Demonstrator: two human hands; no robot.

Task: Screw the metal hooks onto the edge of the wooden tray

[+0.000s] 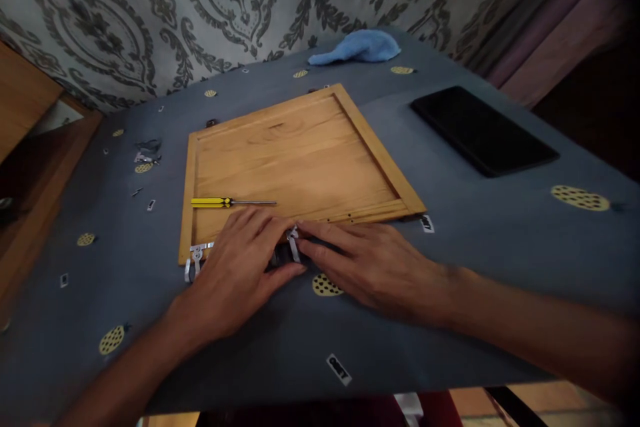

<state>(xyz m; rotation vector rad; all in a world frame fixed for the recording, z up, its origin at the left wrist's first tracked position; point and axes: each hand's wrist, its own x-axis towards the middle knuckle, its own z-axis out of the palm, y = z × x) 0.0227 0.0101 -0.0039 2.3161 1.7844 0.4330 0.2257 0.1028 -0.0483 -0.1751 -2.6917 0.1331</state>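
Note:
A wooden cabinet door [280,153] lies flat on the table. At its near edge, a metal hinge [293,244] shows between my two hands. My left hand [240,260] curls over that edge, its fingers on the wood and its thumb stretched below the hinge. From the other side, my right hand [373,263] holds the hinge with its fingertips; its thumb is hidden. A second metal hinge [197,257] sits at the door's near left corner, beside my left wrist. On the door rests a yellow and black screwdriver [233,202], touched by neither hand.
Small metal hardware [148,152] lies left of the door. A black tablet-like slab [484,129] lies to the right, and a blue cloth [357,48] at the back by the patterned wall. A wooden cabinet [40,167] stands along the table's left side.

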